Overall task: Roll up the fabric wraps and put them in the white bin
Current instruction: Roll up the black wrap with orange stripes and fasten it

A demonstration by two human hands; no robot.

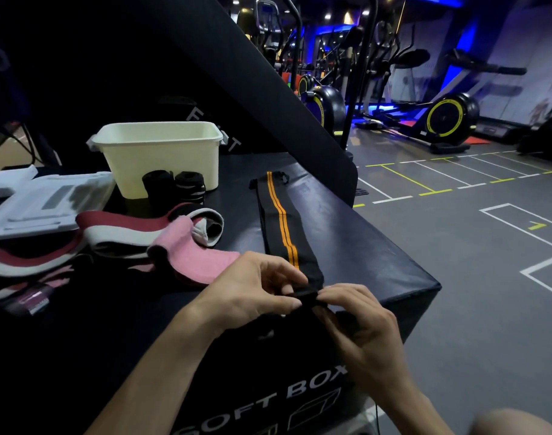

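Observation:
A long black wrap with two orange stripes [279, 215] lies stretched out flat on the black soft box [362, 246], running away from me. Its near end is folded into a small black roll at the box's front edge. My left hand [252, 290] and my right hand [359, 321] both pinch that rolled end from either side. The white bin [161, 152] stands at the back of the box. Two rolled black wraps [174, 188] stand upright on the box in front of the bin.
A pile of loose pink, maroon, white and black bands [136, 243] lies left of my hands. A white lid or tray [45, 202] sits at the far left. Exercise bikes [444, 117] stand on the marked gym floor to the right.

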